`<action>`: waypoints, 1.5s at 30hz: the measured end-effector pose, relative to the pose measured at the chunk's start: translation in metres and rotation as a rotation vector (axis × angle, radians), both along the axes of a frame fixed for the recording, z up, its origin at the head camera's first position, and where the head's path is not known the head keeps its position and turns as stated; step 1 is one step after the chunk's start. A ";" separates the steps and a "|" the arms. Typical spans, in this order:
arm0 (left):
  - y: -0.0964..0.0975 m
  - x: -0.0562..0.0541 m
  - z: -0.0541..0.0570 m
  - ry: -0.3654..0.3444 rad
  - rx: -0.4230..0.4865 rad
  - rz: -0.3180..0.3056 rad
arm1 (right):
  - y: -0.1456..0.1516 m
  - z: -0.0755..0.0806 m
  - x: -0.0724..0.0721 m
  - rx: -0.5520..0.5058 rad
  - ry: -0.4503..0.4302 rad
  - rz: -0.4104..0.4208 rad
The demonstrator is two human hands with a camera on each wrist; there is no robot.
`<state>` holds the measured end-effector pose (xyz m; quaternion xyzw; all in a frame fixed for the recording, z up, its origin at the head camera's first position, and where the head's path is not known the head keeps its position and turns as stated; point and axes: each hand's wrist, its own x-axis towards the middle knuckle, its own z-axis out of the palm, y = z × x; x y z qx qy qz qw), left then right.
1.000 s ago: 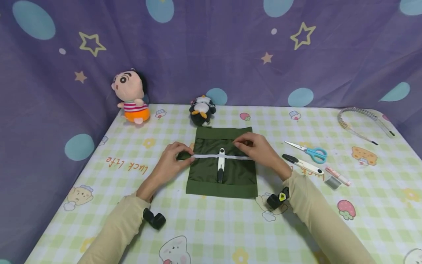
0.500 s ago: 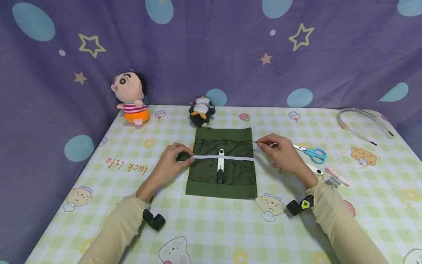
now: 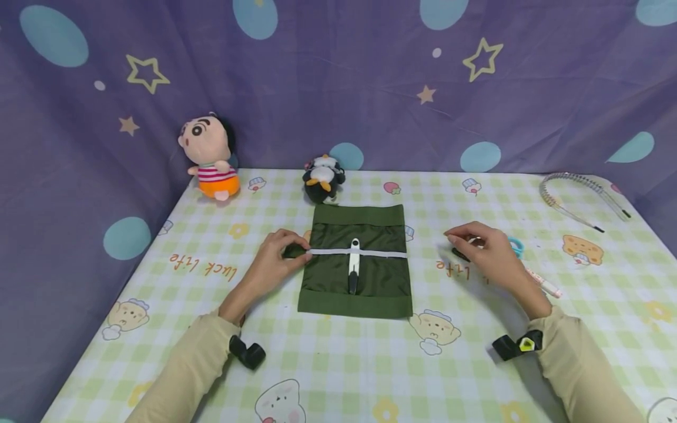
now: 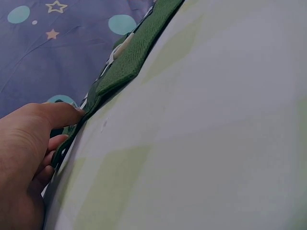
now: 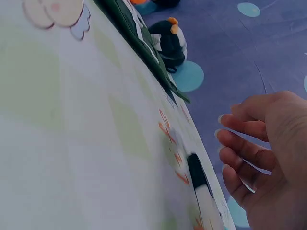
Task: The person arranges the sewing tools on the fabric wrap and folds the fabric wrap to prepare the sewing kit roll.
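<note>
A dark green cloth panel (image 3: pixel 325 279) lies flat, crossed by a white band (image 3: pixel 330 251). A slim white tool with a black end (image 3: pixel 354 264) sits upright across the band at its middle. My left hand (image 3: pixel 272 255) pinches the panel's left edge by the band; the left wrist view shows thumb and fingers on either side of the green fabric (image 4: pixel 124 72). My right hand (image 3: pixel 489 252) hovers above the right side, thumb and index tips close together. Whether something thin is between them cannot be seen. Under it lies a second white tool with a black end (image 5: pixel 196 170), mostly hidden.
Blue scissor handles (image 3: pixel 517 247) and a pink-white marker (image 3: pixel 547 285) show around my right hand. A headband (image 3: pixel 550 197) lies at the back right. A penguin plush (image 3: pixel 324 179) stands behind the cloth, a doll (image 3: pixel 211 155) at the back left. A purple curtain (image 3: pixel 296 88) hangs behind.
My right hand has moved from above the cloth to the right, over the scissors and second tool, now covering much of them. My left hand keeps its grip on the cloth edge.
</note>
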<state>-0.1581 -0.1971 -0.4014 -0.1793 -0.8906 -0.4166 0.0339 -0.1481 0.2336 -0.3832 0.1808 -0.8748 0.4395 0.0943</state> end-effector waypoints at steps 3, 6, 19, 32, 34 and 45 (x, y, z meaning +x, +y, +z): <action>0.000 0.000 0.001 -0.004 -0.004 0.000 | 0.008 0.002 0.005 0.014 -0.007 -0.023; 0.000 0.000 0.000 0.001 -0.008 -0.001 | 0.015 0.002 0.011 0.026 -0.009 -0.044; -0.001 -0.001 0.000 0.014 -0.006 -0.007 | 0.056 -0.001 0.033 0.133 0.001 -0.160; 0.000 -0.003 0.002 0.022 -0.018 -0.006 | 0.082 -0.008 0.049 0.234 -0.023 -0.221; 0.000 -0.003 0.002 0.021 -0.018 -0.004 | 0.084 -0.009 0.051 0.247 -0.025 -0.220; 0.000 -0.001 0.000 0.003 -0.013 -0.006 | 0.085 -0.011 0.057 0.297 -0.041 -0.226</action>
